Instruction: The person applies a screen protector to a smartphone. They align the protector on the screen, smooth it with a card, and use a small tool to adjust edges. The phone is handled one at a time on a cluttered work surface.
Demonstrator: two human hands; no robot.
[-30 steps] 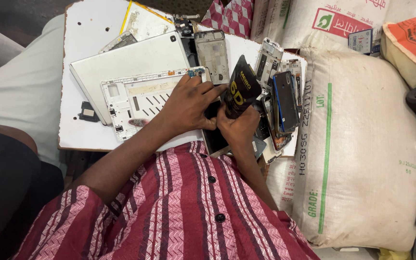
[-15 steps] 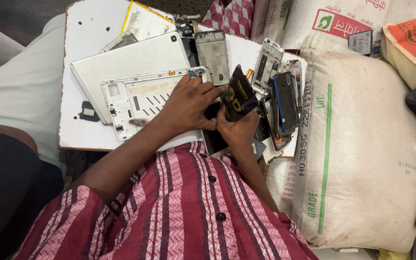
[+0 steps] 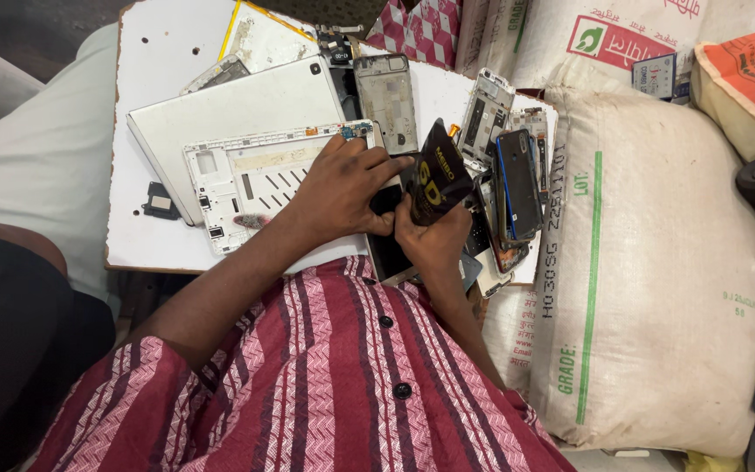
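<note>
My right hand [image 3: 437,243] grips the lower end of a black glossy packet with gold print [image 3: 434,175] and holds it tilted up over the board. My left hand [image 3: 341,188] reaches across from the left, and its fingertips pinch the packet's left edge. A dark phone [image 3: 388,249] lies flat under both hands at the front edge of the white board [image 3: 146,105]. Just left of my left hand lies a white tablet frame [image 3: 251,179], partly on a silver tablet back [image 3: 229,109].
Several phone frames and dark screens [image 3: 517,179] are piled on the board's right side. A large white sack [image 3: 657,280] stands close on the right, with more sacks behind it. A small black part [image 3: 160,203] lies near the board's left edge. My red striped shirt fills the bottom.
The black packet has shifted a little in my hands. Both hands stay in the same place over the dark phone.
</note>
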